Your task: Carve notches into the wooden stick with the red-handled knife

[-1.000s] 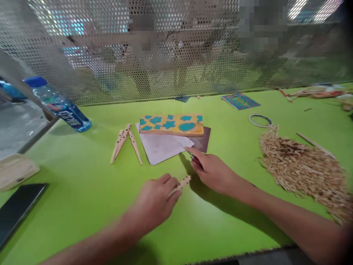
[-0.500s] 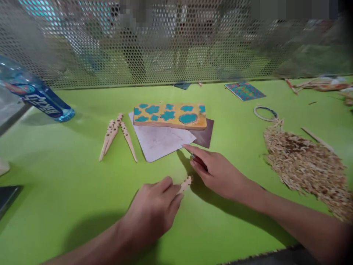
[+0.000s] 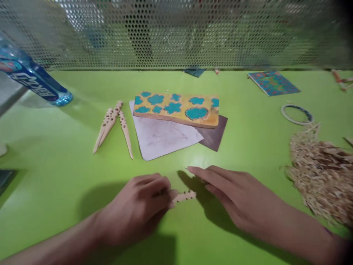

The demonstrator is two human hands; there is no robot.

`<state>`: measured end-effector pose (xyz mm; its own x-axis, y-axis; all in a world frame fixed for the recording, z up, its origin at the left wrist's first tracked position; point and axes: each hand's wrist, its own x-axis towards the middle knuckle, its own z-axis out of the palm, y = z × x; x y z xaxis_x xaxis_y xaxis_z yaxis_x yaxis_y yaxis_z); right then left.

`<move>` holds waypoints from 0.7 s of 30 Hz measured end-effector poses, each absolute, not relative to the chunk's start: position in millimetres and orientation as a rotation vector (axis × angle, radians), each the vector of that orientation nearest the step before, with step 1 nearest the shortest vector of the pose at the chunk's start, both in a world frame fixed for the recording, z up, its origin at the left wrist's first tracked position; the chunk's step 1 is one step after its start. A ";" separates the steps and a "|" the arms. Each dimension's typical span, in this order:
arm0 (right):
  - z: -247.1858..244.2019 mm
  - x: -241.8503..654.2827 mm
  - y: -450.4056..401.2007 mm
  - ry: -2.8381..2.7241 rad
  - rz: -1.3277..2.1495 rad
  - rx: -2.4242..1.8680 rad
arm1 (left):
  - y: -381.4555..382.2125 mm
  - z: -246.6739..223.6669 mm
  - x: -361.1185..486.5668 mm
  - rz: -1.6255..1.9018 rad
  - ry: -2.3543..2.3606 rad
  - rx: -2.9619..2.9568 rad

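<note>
My left hand (image 3: 143,204) is closed in a pinch on a small pale carved wooden stick (image 3: 186,196). The stick's notched end points right, out past my fingertips, and the rest of it is hidden in the hand. To its right, my right hand (image 3: 234,191) is closed round a slim pointed tool (image 3: 186,168). Only its fine tip shows ahead of the index finger; the handle is mostly hidden under the palm. Tip and stick are apart. Several similar notched, tapering wooden sticks (image 3: 111,123) lie together on the green table, to the left of a white sheet (image 3: 162,141).
A yellow board with teal patches (image 3: 176,106) lies across the white sheet and a dark sheet (image 3: 215,134). A blue-labelled bottle (image 3: 35,79) stands at left. At right are a ring (image 3: 296,114), a heap of shavings (image 3: 322,169) and a painted panel (image 3: 273,82). Perforated mesh (image 3: 171,36) rises behind.
My right hand has drawn back from the white sheet's edge, bringing the tool lower. The stick in my left hand has turned closer to level. The view has shifted a little.
</note>
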<state>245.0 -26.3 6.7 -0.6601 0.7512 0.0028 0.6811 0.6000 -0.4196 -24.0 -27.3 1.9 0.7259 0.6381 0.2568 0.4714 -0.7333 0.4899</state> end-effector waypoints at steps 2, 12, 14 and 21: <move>7.9 249.3 -31.9 -2.745 0.386 -1.127 | -25.5 7.1 -24.9 0.515 0.793 2.536; 4.6 260.5 -37.7 -2.936 0.284 -0.851 | -29.8 12.0 -25.8 0.387 0.773 2.560; 4.7 261.0 -41.0 -2.931 0.267 -0.807 | -29.7 11.0 -25.9 0.400 0.762 2.546; 7.8 259.6 -60.7 -2.959 0.070 -0.851 | -32.7 3.1 -22.7 0.494 0.814 2.510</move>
<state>259.6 -60.7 7.8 -0.8454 0.5321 0.0462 0.5293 0.8463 -0.0607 -22.7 -32.7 3.1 0.7614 0.6190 0.1927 0.4564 -0.7229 0.5188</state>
